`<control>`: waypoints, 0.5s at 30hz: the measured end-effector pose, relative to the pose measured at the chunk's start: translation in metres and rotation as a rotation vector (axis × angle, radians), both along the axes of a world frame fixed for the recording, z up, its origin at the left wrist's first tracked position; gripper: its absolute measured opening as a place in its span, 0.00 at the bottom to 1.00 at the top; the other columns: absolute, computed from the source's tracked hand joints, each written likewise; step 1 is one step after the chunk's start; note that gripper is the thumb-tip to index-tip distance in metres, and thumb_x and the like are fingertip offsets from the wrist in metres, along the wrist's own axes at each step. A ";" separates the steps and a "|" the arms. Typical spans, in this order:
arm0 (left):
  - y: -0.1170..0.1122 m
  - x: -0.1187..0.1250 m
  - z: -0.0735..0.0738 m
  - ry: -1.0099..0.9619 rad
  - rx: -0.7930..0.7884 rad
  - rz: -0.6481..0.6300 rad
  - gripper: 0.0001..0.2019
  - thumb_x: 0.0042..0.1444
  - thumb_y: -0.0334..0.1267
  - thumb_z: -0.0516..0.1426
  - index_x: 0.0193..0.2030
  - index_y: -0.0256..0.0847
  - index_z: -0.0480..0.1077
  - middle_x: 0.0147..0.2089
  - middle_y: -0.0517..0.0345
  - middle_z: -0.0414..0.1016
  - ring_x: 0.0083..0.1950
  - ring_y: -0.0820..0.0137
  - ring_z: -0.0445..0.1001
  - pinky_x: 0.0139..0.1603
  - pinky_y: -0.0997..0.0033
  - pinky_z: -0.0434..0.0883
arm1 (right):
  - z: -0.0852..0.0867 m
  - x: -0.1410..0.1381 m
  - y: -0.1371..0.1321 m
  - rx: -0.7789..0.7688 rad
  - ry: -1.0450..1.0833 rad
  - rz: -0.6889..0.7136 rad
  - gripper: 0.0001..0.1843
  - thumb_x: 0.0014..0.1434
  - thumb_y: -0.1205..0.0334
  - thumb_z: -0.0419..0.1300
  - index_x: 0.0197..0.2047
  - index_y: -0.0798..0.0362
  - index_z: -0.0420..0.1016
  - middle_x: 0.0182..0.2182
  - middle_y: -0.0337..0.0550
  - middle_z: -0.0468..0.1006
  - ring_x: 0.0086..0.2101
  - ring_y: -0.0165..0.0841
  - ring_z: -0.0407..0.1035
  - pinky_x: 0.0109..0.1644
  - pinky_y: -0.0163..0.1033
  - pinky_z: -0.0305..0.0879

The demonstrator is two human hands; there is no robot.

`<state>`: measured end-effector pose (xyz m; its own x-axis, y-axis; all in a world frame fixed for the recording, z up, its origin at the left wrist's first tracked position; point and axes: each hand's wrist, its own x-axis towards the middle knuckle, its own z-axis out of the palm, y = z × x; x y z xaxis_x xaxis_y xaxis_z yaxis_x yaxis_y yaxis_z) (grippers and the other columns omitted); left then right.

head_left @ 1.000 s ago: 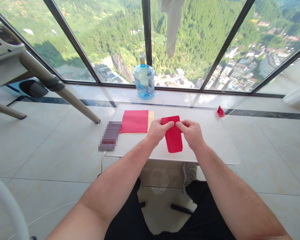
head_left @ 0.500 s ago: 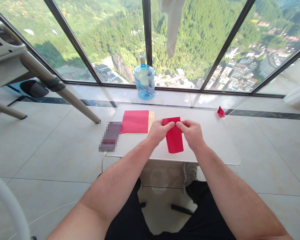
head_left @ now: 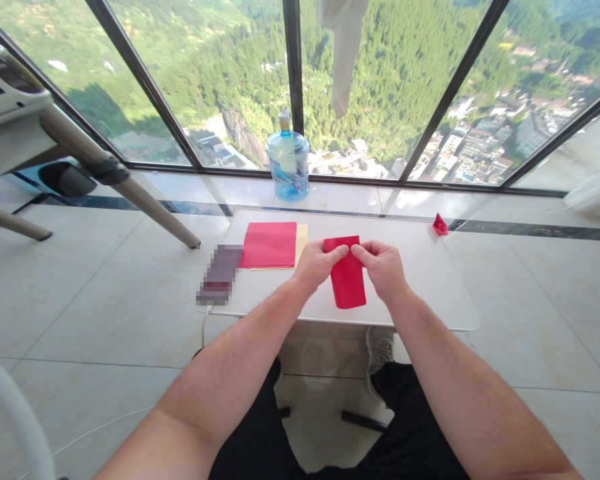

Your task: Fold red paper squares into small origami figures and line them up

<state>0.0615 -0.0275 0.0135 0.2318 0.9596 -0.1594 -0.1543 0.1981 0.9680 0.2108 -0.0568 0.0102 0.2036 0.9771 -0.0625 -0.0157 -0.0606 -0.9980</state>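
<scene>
A red sheet of paper [head_left: 349, 283], doubled over into a narrow upright rectangle, is held above the white table [head_left: 420, 287]. My left hand [head_left: 320, 263] pinches its upper left edge, thumb on the front. At the upper right edge, my right hand [head_left: 380, 263] grips it the same way, and the two thumbs nearly meet near the top. The fingers behind the paper are partly hidden. To the left lies a stack of red paper [head_left: 270, 245] with yellow paper [head_left: 303, 241] showing from beneath it.
A small folded red paper piece [head_left: 441, 225] sits at the table's far right corner. A pixelated phone-like object [head_left: 221, 273] with a white cable lies at the left edge. Behind the table stands a blue water jug [head_left: 289, 167] by the window. Metal furniture legs [head_left: 155, 210] rise at left.
Both hands keep the same hold on the folded red paper. The whole view has shifted very slightly; nothing else has visibly moved.
</scene>
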 end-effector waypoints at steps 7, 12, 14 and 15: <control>0.000 -0.001 0.000 -0.003 -0.012 0.002 0.16 0.46 0.46 0.69 0.34 0.35 0.79 0.34 0.51 0.82 0.35 0.63 0.79 0.35 0.68 0.74 | 0.001 0.000 -0.001 -0.008 -0.017 0.002 0.18 0.50 0.45 0.69 0.32 0.52 0.81 0.29 0.42 0.83 0.30 0.38 0.76 0.32 0.39 0.72; 0.001 -0.001 -0.001 -0.013 -0.016 0.001 0.17 0.45 0.47 0.70 0.35 0.35 0.79 0.35 0.50 0.82 0.35 0.63 0.80 0.35 0.67 0.75 | 0.002 0.000 -0.001 -0.015 -0.033 0.005 0.18 0.50 0.44 0.69 0.32 0.52 0.81 0.29 0.42 0.83 0.30 0.38 0.76 0.33 0.40 0.72; 0.001 -0.001 -0.001 -0.017 -0.016 -0.001 0.18 0.45 0.47 0.70 0.36 0.35 0.79 0.35 0.49 0.82 0.36 0.62 0.80 0.36 0.67 0.75 | 0.002 0.000 -0.001 -0.013 -0.020 0.002 0.18 0.49 0.44 0.69 0.32 0.52 0.80 0.29 0.42 0.83 0.30 0.38 0.76 0.32 0.40 0.72; 0.001 -0.001 -0.001 -0.017 -0.017 -0.002 0.17 0.45 0.47 0.70 0.36 0.35 0.79 0.35 0.49 0.82 0.36 0.62 0.80 0.36 0.67 0.75 | 0.002 0.000 -0.001 -0.012 -0.013 0.000 0.18 0.49 0.45 0.69 0.32 0.52 0.80 0.28 0.42 0.83 0.30 0.37 0.76 0.32 0.39 0.71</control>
<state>0.0609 -0.0264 0.0123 0.2361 0.9565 -0.1715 -0.1701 0.2144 0.9618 0.2111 -0.0576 0.0119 0.2040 0.9763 -0.0720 -0.0032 -0.0729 -0.9973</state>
